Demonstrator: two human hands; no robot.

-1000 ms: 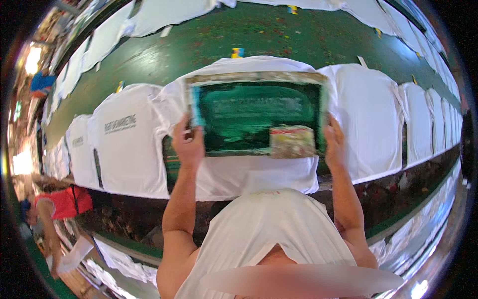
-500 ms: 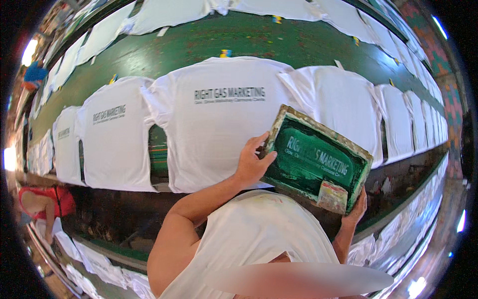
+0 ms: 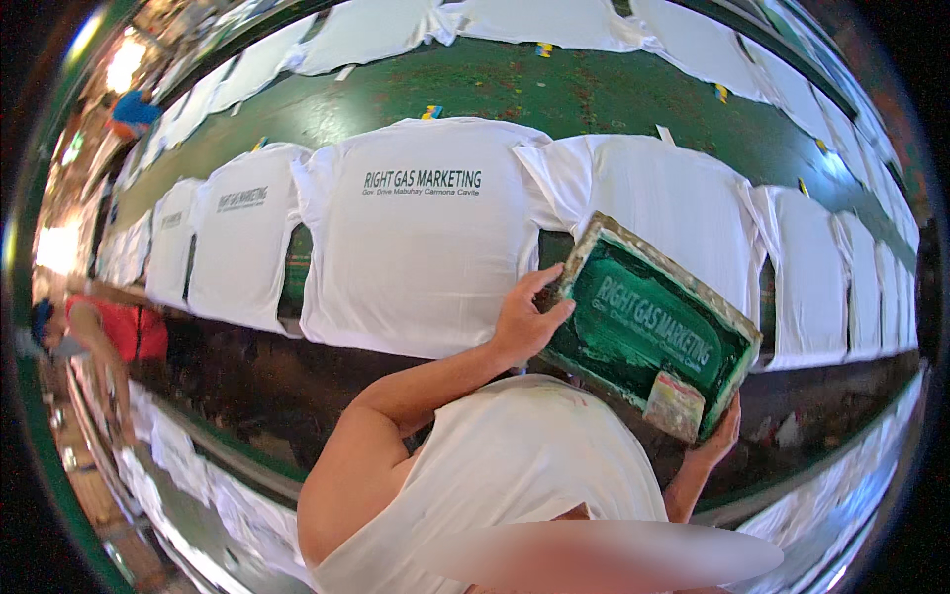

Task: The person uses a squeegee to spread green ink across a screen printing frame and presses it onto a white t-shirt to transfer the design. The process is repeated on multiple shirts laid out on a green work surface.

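Observation:
I hold a screen-printing frame (image 3: 633, 268) tilted at the front edge of the table, its green inked mesh showing pale lettering. My left hand (image 3: 524, 317) grips its upper left end; my right hand (image 3: 714, 441) grips the lower right end, partly hidden behind it. A squat paint-crusted squeegee (image 3: 673, 406) rests in the frame's lower corner. Behind the frame lies a white T-shirt (image 3: 421, 267) with dark green printed lettering across it. To its right lies a white shirt (image 3: 658, 188) with no print visible.
More white shirts (image 3: 237, 257) line the long green table (image 3: 584, 99), some printed, with another row along the far side. A co-worker in red (image 3: 139, 335) bends at the lower left beside another row of shirts. A person in blue (image 3: 134, 111) stands at the far left.
The frame has lifted off the middle shirt, moved right and toward me and turned askew, uncovering that shirt's print. In the last half second it has shifted slightly right.

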